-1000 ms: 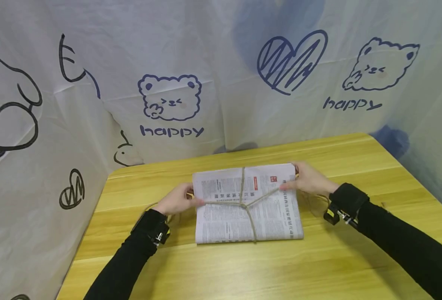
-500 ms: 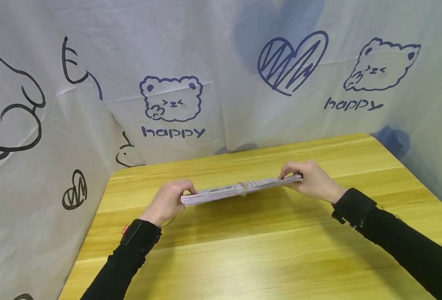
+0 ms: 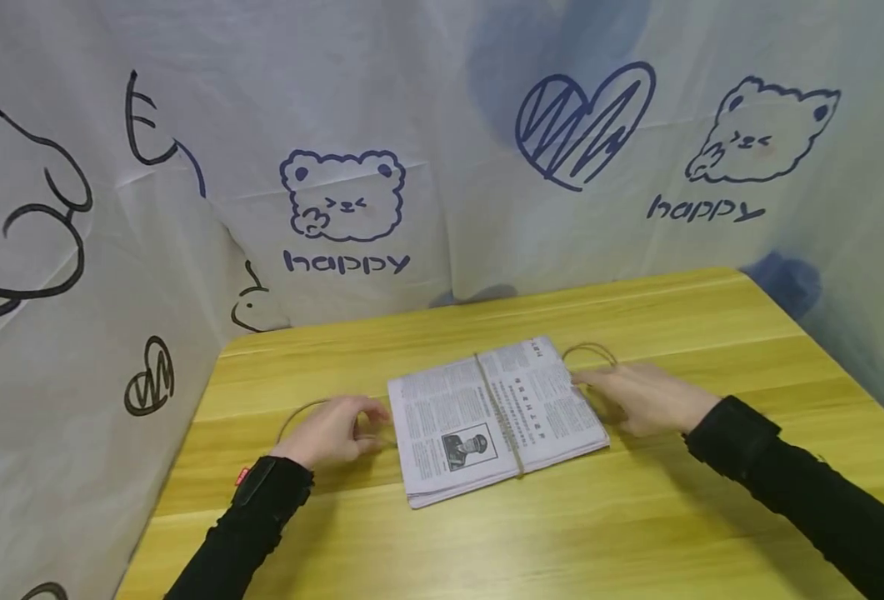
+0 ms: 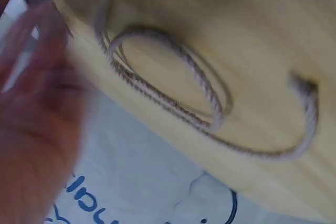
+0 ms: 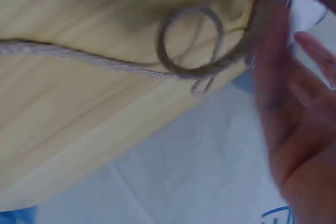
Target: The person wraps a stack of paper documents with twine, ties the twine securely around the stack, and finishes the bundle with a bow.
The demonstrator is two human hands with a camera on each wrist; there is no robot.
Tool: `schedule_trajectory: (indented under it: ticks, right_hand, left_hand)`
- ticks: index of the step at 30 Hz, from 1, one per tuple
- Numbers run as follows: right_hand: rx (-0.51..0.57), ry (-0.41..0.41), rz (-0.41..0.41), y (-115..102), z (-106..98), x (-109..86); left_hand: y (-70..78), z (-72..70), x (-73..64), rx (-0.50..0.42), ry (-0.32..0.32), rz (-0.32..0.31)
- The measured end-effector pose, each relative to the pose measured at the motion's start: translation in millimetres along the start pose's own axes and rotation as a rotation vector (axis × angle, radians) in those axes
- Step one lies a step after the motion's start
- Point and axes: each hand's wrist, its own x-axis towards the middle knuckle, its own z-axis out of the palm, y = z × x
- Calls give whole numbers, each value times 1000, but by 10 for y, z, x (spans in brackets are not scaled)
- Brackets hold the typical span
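A folded newspaper bundle (image 3: 456,417) lies flat and slightly turned on the table, a printed portrait on its upper face. One strand of twine (image 3: 497,408) runs across it from back to front. Just off the bundle's left edge is my left hand (image 3: 332,433), its fingers loosely bent with nothing between them. At the right edge my right hand (image 3: 640,396) has its fingertips close to or touching the paper; it is blurred. Loose twine (image 4: 173,103) coils beside the left hand in the left wrist view. More twine (image 5: 191,69) loops near the right hand in the right wrist view.
The wooden table (image 3: 531,542) reaches back to a white cloth backdrop (image 3: 456,208) with drawn bears and hearts. Its far edge lies a short way behind the bundle. Cloth also hangs along the left and right sides.
Both hands have lifted the newspaper bundle, turned it over and laid it down. The crossed twine no longer faces up; a single strand does. The hands have let go.
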Motion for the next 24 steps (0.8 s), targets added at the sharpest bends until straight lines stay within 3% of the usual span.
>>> schedule_trajectory:
  ticks: [3, 6, 12, 17, 21, 24]
  right_hand:
    - [67, -50, 48, 72, 36, 12]
    - [161, -64, 79, 145, 63, 56]
    - [356, -75, 104, 259, 125, 181]
    - [431, -127, 102, 274, 119, 261]
    - [501, -197, 87, 253, 56, 314]
    - [519, -218, 75, 275, 39, 320]
  left_hand:
    - [-48, 58, -15, -8, -50, -55]
    - [-39, 103, 4, -45, -51, -74]
    - [70, 174, 91, -231, -101, -178]
    - [139, 204, 130, -375, -118, -257]
    - [150, 211, 140, -392, -101, -261]
    - [123, 221, 150, -348, -70, -247]
